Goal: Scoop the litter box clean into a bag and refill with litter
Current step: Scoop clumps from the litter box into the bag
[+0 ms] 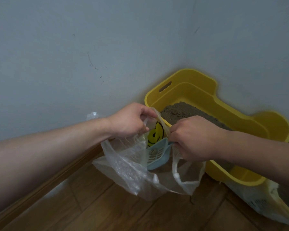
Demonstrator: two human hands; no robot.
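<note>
- A yellow litter box [187, 75] is sitting in the corner where two grey walls [73, 47] are meeting; grey litter [182, 110] is lying heaped inside it
- A printed sack [260, 202] with grey litter showing at its mouth is leaning on the wooden floor [107, 210] just beside the box's near end; a scrap of clear plastic [92, 115] is peeking out behind the left forearm
- A clear plastic bag [128, 164] with a yellow smiley print is hanging in front of the box, covering part of its near rim
- A pale blue scoop [157, 154] is sitting inside the bag's mouth, slotted face up; its handle is running under the right hand, and I cannot tell whether those fingers are holding it
- The left hand [130, 120] is curling round the bag's left edge, knuckles up
- The right hand [193, 139] is pinching the bag's right edge, pulling the mouth apart
</note>
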